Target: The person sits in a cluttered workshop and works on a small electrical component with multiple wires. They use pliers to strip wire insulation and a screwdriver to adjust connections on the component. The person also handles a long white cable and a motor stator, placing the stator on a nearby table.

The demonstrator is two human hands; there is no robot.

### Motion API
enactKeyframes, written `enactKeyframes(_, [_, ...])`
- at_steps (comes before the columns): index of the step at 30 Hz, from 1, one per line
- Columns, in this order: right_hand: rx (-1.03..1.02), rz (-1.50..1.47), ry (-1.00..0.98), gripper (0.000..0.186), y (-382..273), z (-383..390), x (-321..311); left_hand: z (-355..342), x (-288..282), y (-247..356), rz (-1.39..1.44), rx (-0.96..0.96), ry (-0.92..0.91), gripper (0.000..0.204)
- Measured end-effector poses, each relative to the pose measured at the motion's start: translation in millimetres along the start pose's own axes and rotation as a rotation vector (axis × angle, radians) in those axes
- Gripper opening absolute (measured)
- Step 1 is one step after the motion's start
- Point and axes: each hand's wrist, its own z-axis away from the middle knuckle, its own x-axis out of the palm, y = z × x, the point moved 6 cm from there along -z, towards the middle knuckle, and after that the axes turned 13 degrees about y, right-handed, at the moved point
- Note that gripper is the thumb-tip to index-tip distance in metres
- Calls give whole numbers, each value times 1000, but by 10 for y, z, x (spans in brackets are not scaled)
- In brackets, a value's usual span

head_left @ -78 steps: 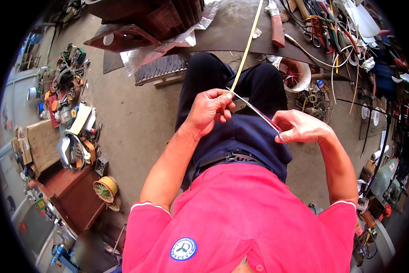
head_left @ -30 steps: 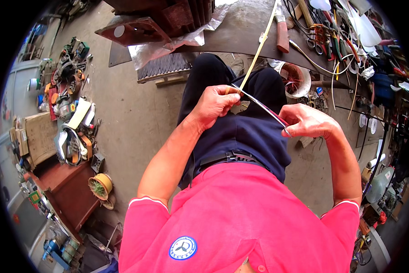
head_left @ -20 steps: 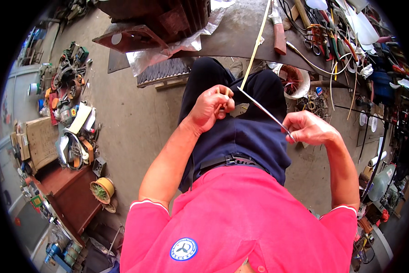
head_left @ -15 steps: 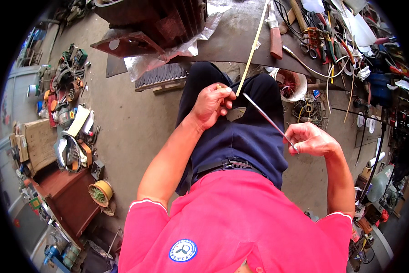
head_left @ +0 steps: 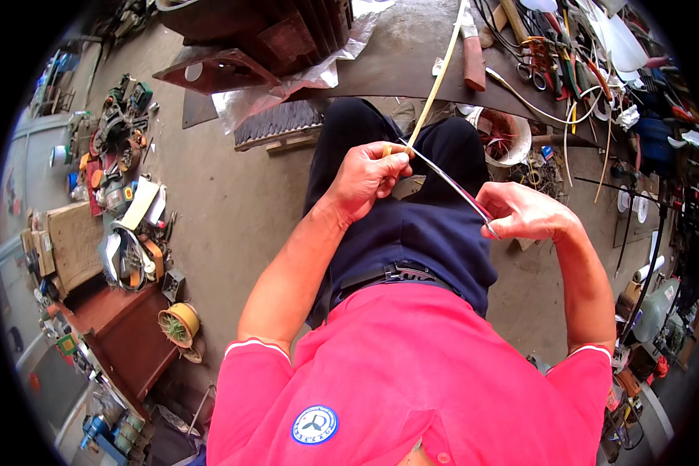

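My left hand (head_left: 371,174) is closed above my lap, thumb and fingers pinched at the near end of a long, thin pale-yellow strip (head_left: 436,89). A short yellow piece (head_left: 386,150) pokes up between the same fingers. My right hand (head_left: 522,211) grips slim metal scissors (head_left: 449,180) by the handle end, at the right of my lap. Their long blades slant up and left, crossing the strip right beside my left fingertips. Whether the blades are parted at the strip is too fine to tell.
Ahead stands a dark workbench (head_left: 411,58) bearing a rusty ribbed metal housing (head_left: 275,46) and a wooden-handled tool (head_left: 473,62). Pliers, scissors and cables crowd its right side. Below sits a white bucket (head_left: 520,147). Machine parts, a reddish cabinet (head_left: 124,334) and a potted plant (head_left: 180,322) line the left.
The scissors have moved up and left, so their blades now meet the strip by my left fingertips. My right hand has risen slightly; the left has shifted a little right.
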Motion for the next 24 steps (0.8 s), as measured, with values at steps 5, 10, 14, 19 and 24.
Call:
enactKeyframes(5, [-26, 45, -17, 49, -138, -70, -9, 51, -110, -55, -23, -2, 44, 13])
enactKeyframes(10, [-65, -119, -28, 34, -29, -81, 20, 47, -103, -45, -51, 11, 22, 14])
enactKeyframes(14, [8, -180, -2, 25, 133, -26, 53, 21, -121, -46, -29, 9, -4, 12])
enactKeyframes(19, [34, -264, -45, 30, 158, 208, 39, -172, -160, -37, 122, -7, -7, 8])
enactKeyframes(24, [55, -280, 29, 43, 304, 241, -52, -339, 58, 44, 74, 12, -22, 16])
